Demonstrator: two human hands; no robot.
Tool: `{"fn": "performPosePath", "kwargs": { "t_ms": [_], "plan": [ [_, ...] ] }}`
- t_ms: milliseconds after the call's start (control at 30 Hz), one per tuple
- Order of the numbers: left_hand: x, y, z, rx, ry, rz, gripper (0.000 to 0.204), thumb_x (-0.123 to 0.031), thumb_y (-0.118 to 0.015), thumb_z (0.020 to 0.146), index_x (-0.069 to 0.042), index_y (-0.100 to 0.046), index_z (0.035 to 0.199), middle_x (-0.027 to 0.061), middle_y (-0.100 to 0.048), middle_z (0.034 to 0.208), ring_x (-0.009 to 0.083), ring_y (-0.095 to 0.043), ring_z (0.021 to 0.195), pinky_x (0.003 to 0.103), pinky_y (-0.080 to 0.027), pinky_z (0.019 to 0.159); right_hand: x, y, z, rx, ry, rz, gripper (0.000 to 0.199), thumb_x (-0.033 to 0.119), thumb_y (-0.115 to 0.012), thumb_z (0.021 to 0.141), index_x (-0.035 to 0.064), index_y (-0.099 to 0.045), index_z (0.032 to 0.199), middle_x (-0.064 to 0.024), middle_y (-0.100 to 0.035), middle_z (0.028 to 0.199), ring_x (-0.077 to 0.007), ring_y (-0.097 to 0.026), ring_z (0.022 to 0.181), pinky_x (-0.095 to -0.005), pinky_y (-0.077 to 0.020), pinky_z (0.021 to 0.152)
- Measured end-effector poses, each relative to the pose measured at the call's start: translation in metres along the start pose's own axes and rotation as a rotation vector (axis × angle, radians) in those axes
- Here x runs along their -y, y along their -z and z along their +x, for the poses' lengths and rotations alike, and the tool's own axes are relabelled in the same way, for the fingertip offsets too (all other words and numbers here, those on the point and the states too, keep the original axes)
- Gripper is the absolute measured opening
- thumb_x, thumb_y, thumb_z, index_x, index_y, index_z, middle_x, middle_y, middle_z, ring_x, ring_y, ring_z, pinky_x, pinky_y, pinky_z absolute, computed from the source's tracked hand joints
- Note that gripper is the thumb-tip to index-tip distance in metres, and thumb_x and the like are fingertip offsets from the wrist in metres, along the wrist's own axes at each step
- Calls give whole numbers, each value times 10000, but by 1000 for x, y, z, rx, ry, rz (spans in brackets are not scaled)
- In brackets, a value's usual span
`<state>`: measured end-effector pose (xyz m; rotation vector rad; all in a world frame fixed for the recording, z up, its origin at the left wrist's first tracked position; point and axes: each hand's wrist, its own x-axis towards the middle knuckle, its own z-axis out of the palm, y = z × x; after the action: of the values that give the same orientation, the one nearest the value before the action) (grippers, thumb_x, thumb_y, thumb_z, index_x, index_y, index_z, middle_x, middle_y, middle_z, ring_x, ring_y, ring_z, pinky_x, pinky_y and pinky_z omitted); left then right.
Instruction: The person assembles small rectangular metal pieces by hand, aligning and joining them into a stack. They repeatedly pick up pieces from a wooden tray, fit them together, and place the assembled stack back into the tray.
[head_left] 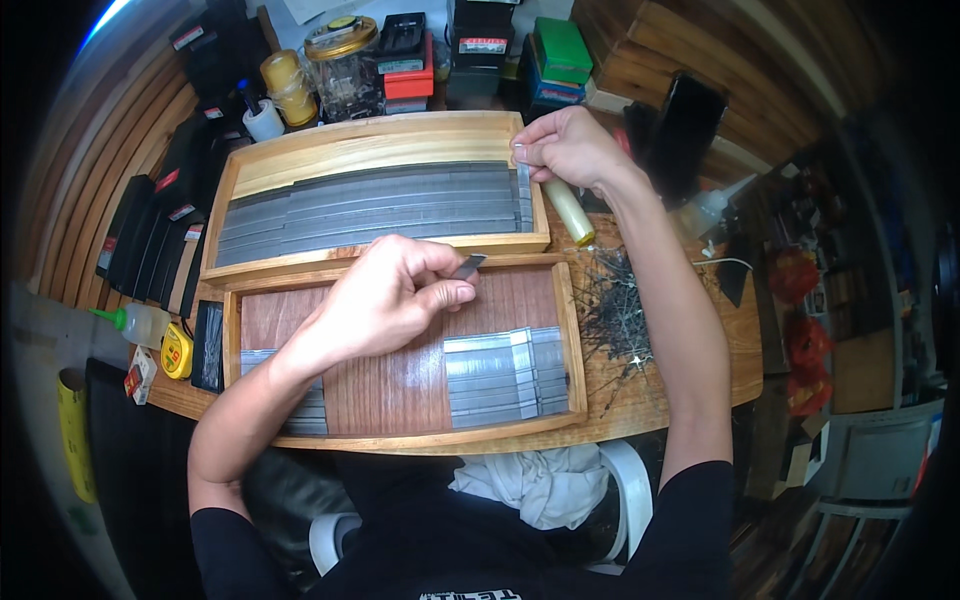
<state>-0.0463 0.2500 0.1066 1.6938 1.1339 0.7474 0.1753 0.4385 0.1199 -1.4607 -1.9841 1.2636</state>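
My left hand point(385, 300) is closed over the near wooden tray point(575, 345), pinching a short, flat grey metal piece point(470, 266) between thumb and fingers. At the right end of the far wooden tray point(540, 225), my right hand point(575, 148) has thumb and fingertips pressed together; what they grip is too small to make out. Just below those fingertips runs a narrow light-grey strip point(524, 195), at the end of long rows of flat grey metal strips point(380, 205). Inside the near tray, a block of metal strips point(505, 375) lies at the right and more strips point(300, 405) at the left, partly behind my forearm.
Right of the trays are a heap of thin dark metal scraps point(615, 305) and a pale yellow cylinder point(568, 212). A yellow tape measure point(177, 350) and squeeze bottle point(145, 325) stand left. Along the back are a gold-lidded jar point(343, 70) and a green box point(562, 50).
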Motion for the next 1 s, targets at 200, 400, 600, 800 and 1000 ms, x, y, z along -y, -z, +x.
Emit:
{"fn": "performPosePath", "kwargs": {
  "t_ms": [200,400,600,800,1000],
  "plan": [
    [-2,-4,16,135,-153,224,155,-113,-750,930,21,-773,1007,240,-589,1475,343,-703,1181,420,-578,953,-10,-4,2,-6,-46,7,184,100,-785,935,-13,-754,1077,-88,-781,941,-105,-711,774,-249,-588,699],
    [6,-11,32,128,-265,354,130,-100,-755,912,14,-766,975,278,-533,1514,416,-667,1229,472,-547,998,-19,-6,17,-49,63,-190,197,122,-842,815,7,-821,973,-149,-780,906,-217,-729,842,-362,-572,806],
    [9,-13,47,137,-278,382,147,-95,-779,884,19,-765,976,334,-543,1467,440,-634,1263,475,-533,1016,-12,-8,23,-32,54,-349,183,121,-839,828,13,-803,971,-122,-773,924,-202,-714,861,-343,-569,816],
    [13,-15,55,153,-245,321,168,-94,-789,865,38,-756,963,373,-554,1419,468,-562,1338,493,-506,1061,-4,-9,28,-46,27,-451,182,120,-848,797,23,-801,943,-142,-772,927,-222,-729,879,-348,-574,827],
    [5,-16,63,186,-184,349,162,-77,-798,872,29,-763,989,380,-532,1446,399,-625,1304,449,-562,903,-2,-19,20,-180,22,-485,173,53,-754,782,60,-818,942,-193,-781,1035,-312,-752,1033,-386,-579,920]
  ]
}}
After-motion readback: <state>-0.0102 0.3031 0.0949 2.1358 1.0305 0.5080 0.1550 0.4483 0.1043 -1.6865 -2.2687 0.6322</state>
